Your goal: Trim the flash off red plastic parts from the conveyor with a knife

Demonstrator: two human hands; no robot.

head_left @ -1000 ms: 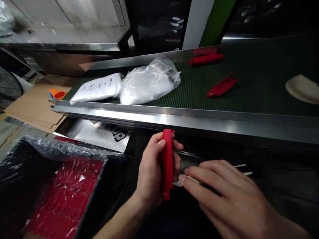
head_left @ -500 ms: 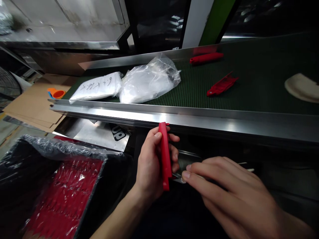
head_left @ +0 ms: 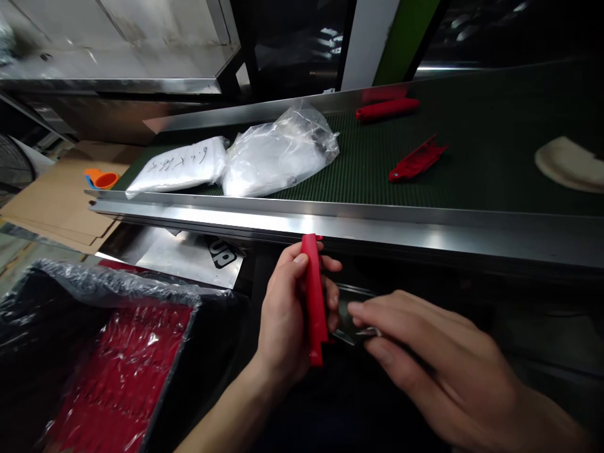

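Observation:
My left hand (head_left: 285,311) is closed around a long, narrow red plastic part (head_left: 313,296), held upright in front of the conveyor's edge. The thumb presses on its near side and the fingers wrap behind it. Just right of the part's lower end is my right hand (head_left: 438,358), thumb and forefinger closed on a small, thin metal tool (head_left: 370,331), most of it hidden by the fingers. Its kind is not clear. Two similar red plastic parts, one closed (head_left: 387,109) and one showing its hollow side (head_left: 418,160), lie on the green conveyor belt (head_left: 363,182).
On the belt sit a white packet with handwriting (head_left: 177,165), a clear plastic bag (head_left: 280,154) and a pale cloth-like piece (head_left: 569,165). A metal rail (head_left: 264,217) edges it. Lower left stands a plastic-lined bin (head_left: 198,296) of red parts. Cardboard sheets (head_left: 51,201) lie beyond.
My right hand has drawn slightly away from the red part, and its thumb and forefinger have parted more around the metal tool. My left hand keeps its hold. The view has shifted slightly.

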